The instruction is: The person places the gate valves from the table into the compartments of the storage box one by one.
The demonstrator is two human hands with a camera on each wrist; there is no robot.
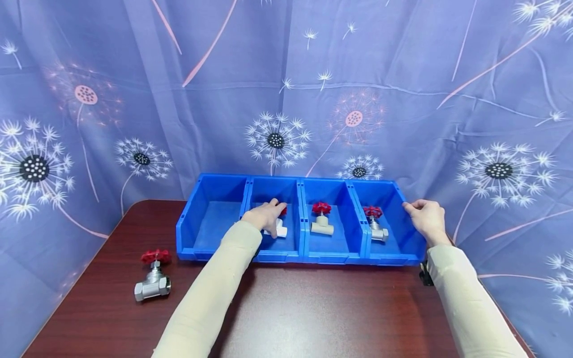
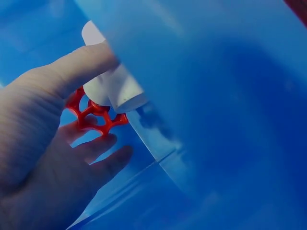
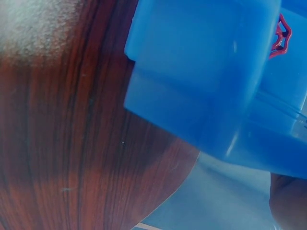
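Note:
My left hand (image 1: 265,217) reaches into the second blue bin from the left. There it holds a white plastic valve (image 2: 125,90) with a red handwheel (image 2: 98,117): the thumb lies across the white body and the fingers are behind the wheel. Part of the valve is hidden by the hand and the bin wall. At the far right end, my right hand (image 1: 427,219) grips the upper edge of the rightmost blue bin (image 1: 405,233). In the right wrist view, only a dark bit of the hand (image 3: 290,201) shows past that bin.
A beige valve (image 1: 322,226) lies in the third bin and a metal valve (image 1: 378,231) in the fourth. On the brown table (image 1: 313,313), another metal valve (image 1: 153,283) lies left of the leftmost bin (image 1: 215,223). A patterned curtain (image 1: 233,99) hangs behind.

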